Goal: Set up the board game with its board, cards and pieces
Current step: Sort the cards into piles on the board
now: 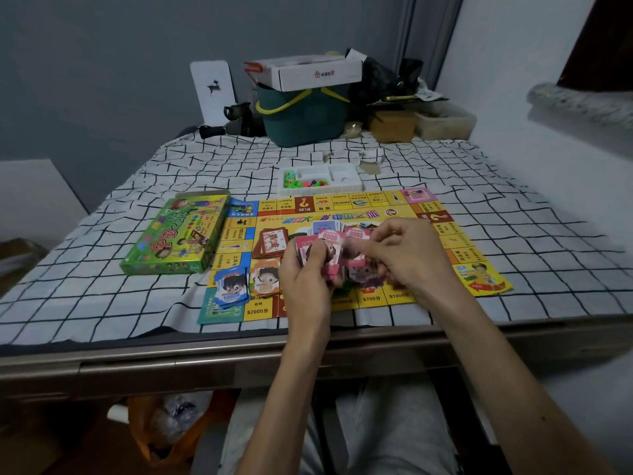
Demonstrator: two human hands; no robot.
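Note:
A yellow game board (pixel 455 241) lies flat on the checked tablecloth. My left hand (pixel 305 286) grips a stack of pink banknotes (pixel 325 248) above the board's near middle. Just to the right, my right hand (pixel 407 255) pinches one pink banknote (pixel 354 250) at the stack's edge. On the board lie a blue note stack (pixel 231 286), an orange note stack (pixel 265 279) and a brown card pile (pixel 272 243). The green game box (pixel 178 234) sits to the left of the board. A white tray (pixel 339 181) holding small coloured pieces stands behind the board.
A teal basket (pixel 301 121) with a white carton (pixel 308 75) on top stands at the back of the table, with a brown box (pixel 392 126) and a clear tub (pixel 445 123) to its right. The table's front edge (pixel 205 354) runs below the board.

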